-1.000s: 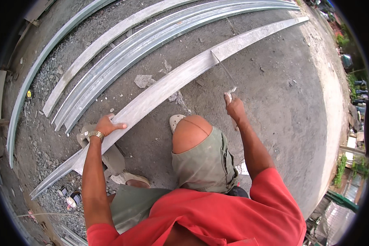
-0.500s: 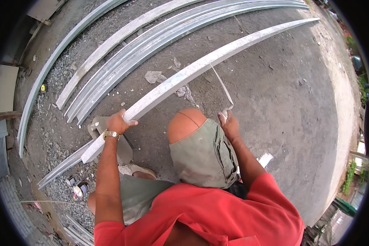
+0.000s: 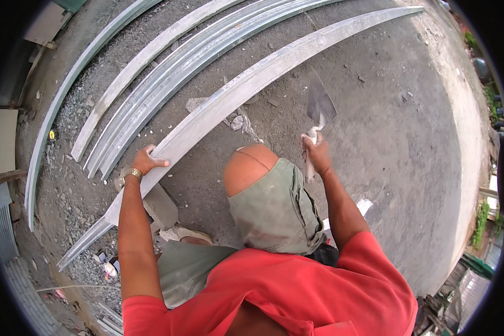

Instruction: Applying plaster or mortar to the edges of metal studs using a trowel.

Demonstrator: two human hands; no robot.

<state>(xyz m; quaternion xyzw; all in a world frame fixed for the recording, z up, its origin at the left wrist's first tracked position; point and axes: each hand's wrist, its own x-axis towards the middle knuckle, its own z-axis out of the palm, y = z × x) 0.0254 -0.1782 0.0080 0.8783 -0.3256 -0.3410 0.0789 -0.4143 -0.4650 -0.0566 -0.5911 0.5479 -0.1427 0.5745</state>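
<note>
A long, pale grey metal beam [image 3: 236,92], dusty and whitish, runs diagonally from the lower left to the far right. My left hand [image 3: 146,161] grips it near its lower-left end, thumb across the near face and fingers over the far edge. Under that end stands a grey concrete block [image 3: 161,207]. To the right of my bare knee, my right hand [image 3: 318,154] is closed around the light handle of a pointed trowel [image 3: 321,101]. The trowel's grey blade points away from me, apart from the beam, its broad face showing.
Beyond the beam lie several more long metal channels [image 3: 179,78]. Crumpled pale scraps [image 3: 242,120] rest on the gritty ground past my knee. A yellow tape measure [image 3: 52,135] sits on gravel at the left. Near my foot is a dark-and-white container [image 3: 113,265].
The trowel has turned from edge-on at the beam to broad-side and moved away from it. The beam has tipped, showing more of its near side; my left hand shifted slightly left with it.
</note>
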